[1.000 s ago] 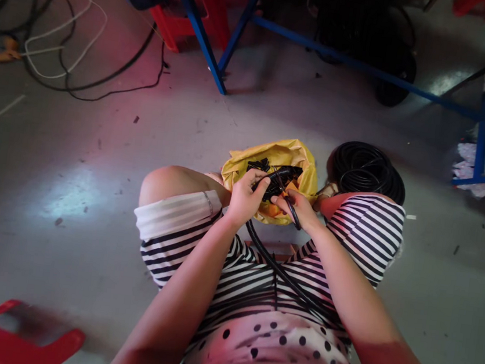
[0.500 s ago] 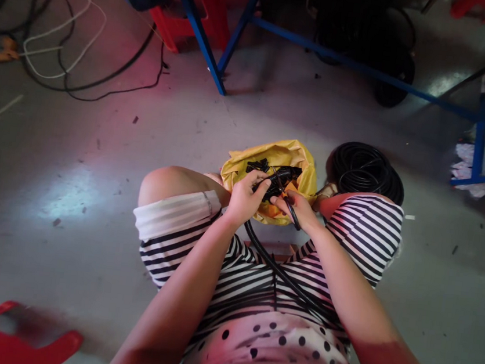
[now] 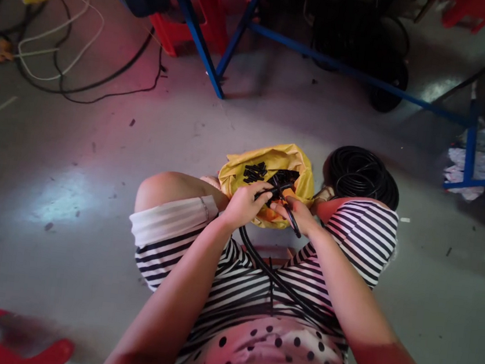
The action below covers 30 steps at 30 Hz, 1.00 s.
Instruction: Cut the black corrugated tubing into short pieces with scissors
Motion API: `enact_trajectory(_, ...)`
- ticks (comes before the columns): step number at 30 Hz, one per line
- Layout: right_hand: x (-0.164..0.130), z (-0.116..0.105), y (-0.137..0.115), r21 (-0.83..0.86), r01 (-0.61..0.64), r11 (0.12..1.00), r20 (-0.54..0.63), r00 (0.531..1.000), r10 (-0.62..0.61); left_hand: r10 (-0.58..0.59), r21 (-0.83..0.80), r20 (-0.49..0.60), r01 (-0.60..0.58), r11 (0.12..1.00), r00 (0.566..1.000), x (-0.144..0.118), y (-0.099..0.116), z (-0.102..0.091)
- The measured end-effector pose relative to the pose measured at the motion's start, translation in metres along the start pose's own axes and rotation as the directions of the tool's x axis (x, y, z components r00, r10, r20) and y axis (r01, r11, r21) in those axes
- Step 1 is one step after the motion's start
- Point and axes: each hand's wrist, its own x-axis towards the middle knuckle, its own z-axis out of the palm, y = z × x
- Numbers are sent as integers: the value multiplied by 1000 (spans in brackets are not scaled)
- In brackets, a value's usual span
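My left hand (image 3: pixel 245 203) is closed around a black corrugated tube (image 3: pixel 260 261), close to its far end over the yellow bag (image 3: pixel 236 166). From that hand the tube curves back across my lap toward my right side. In my right hand (image 3: pixel 302 217) is a pair of scissors with a black handle loop (image 3: pixel 293 222). Their blades cross the tube just in front of my left fingers; whether they are fully closed I cannot make out. Short black tube pieces (image 3: pixel 254 172) lie inside the open bag between my legs.
A coil of black tubing (image 3: pixel 362 175) lies beyond my right knee. Ahead stand a blue metal frame (image 3: pixel 360 74) and a red stool (image 3: pixel 199 19). Loose cables (image 3: pixel 100 87) spread over the floor at the left. Part of another red stool (image 3: pixel 9 342) shows at lower left.
The tube end over the bag sits lower and closer to my hands, with the scissors across it. More short pieces show at the bag's left side. The view has shifted slightly.
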Motion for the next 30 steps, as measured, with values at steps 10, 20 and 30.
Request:
enact_trajectory(10,-7,0,0,-136,-9,991,-66,998,0,-40,-34,-40,38,999,998,-7,-6,2)
enact_trajectory(20,-7,3,-1,-83,-9,997,-83,997,2,-65,-95,-48,60,994,997,-8,-7,0)
enact_trajectory(30,-4,-4,-1,-120,10,993,31,1000,-6,-51,-48,29,52,998,998,-10,-7,6)
